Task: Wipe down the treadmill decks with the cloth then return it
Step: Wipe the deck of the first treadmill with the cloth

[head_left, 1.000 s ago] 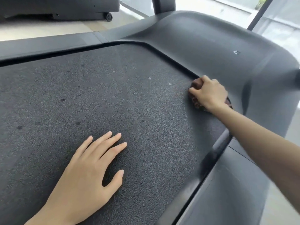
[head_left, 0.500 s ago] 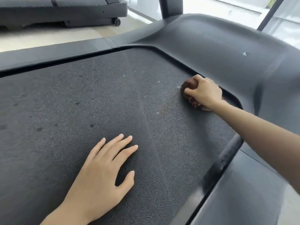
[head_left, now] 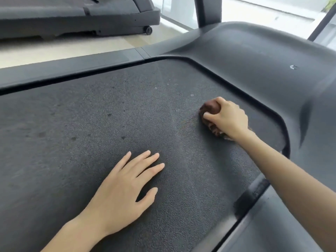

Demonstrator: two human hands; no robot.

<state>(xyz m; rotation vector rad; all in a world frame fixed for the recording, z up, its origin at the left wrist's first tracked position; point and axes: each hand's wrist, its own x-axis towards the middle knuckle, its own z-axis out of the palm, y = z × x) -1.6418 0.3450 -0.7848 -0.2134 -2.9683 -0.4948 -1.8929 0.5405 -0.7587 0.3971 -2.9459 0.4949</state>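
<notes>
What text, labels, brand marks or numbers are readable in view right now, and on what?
Readable text: none.
On the dark grey plastic treadmill hood, a small white mark: too small and blurred to read.
On the brown cloth and black textured treadmill belt: no print visible.

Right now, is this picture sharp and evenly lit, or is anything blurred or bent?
Head view: windows at top right are washed out; right hand and cloth look slightly smeared; left hand throws a soft shadow on the belt; the wide lens bows the side rail.
</notes>
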